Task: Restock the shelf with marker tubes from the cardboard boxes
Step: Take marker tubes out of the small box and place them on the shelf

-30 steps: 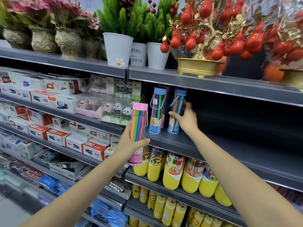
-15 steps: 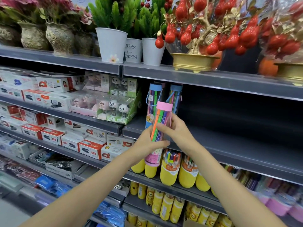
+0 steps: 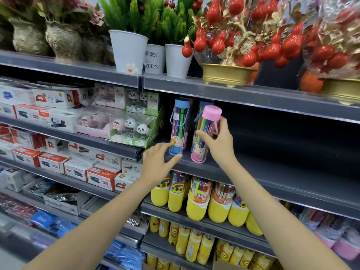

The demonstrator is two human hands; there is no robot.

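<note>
The right hand (image 3: 218, 142) pinches the pink-capped marker tube (image 3: 204, 133) by its upper body, base on the shelf (image 3: 272, 172) just below that hand, while the left hand (image 3: 157, 162) hovers open nearby; light, rigid, smooth plastic, likely tippy, best gripped mid-barrel.

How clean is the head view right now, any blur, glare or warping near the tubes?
Head view: the pink-capped tube in the right hand is sharp; the left hand is slightly motion-blurred. Shelf edges bow from wide-angle distortion. Glare glints on the cellophane around the red ornaments. The lower left corner is soft.
</note>
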